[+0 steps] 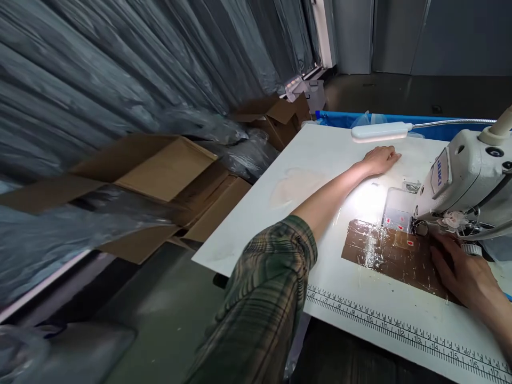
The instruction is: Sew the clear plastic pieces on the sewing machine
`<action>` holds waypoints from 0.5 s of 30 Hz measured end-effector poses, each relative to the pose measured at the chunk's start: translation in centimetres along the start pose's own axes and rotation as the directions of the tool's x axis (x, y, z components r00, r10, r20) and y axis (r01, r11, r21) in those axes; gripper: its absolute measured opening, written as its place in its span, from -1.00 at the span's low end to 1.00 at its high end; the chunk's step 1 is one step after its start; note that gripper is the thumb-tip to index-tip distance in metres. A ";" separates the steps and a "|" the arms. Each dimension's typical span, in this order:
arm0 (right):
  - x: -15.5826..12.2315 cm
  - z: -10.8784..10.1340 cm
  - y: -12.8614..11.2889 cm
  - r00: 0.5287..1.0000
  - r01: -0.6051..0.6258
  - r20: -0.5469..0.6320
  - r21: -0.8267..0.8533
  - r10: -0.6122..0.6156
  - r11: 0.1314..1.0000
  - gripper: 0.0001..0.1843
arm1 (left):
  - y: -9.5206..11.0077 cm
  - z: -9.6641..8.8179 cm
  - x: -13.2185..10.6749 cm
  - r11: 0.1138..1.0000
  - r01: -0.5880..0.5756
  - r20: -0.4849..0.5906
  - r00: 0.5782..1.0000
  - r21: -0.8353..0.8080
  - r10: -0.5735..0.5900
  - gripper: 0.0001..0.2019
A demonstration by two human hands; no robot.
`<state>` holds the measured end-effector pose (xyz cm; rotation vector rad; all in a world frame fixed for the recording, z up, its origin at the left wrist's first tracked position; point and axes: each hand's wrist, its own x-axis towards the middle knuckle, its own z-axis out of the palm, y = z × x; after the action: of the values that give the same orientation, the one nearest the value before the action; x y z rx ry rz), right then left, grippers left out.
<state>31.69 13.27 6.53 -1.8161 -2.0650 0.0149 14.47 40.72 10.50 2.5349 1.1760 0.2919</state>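
Observation:
My left hand (382, 160) rests at the far side of the white sewing table (280, 181), its fingers curled under. Whether anything is inside them is hidden. Close to the needle area of a white JUKI sewing machine (452, 170), my right hand (468, 272) has its fingers stretched toward the presser foot (420, 228), thumb apart. No held object shows in it. Below that hand, glossy brown tape (376, 248) covers part of the tabletop. Small red marks (410, 243) dot the tape and the metal plate (396, 205) beside the needle.
A white lamp (380, 131) on a bendable neck hangs over the far table. Printed ruler marks (400, 330) run along the near edge. Open cardboard boxes (168, 165) and clear plastic (252, 154) stand left of the table, before a grey curtain (160, 64).

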 end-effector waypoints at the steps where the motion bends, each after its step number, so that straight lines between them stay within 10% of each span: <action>1: -0.1 0.0 0.2 0.999 0.017 0.030 -0.005 -0.017 1.000 -0.55 | 0.0 0.0 0.5 1.000 0.031 0.000 1.000 -0.003 -0.031 -0.53; 8: -0.6 0.6 1.5 0.992 0.093 0.088 -0.028 -0.090 0.995 -0.58 | 1.2 -0.2 0.0 0.992 -0.007 0.131 0.991 0.130 -0.010 -0.30; 15: -0.6 -2.7 -2.5 0.947 0.315 -0.119 0.148 -0.299 0.937 -0.65 | 2.1 1.0 -4.4 0.835 -0.450 0.132 0.893 0.316 0.431 -0.61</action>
<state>30.20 11.63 9.50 -1.3559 -2.1860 0.0137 13.47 35.83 10.23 3.0864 0.6429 0.1280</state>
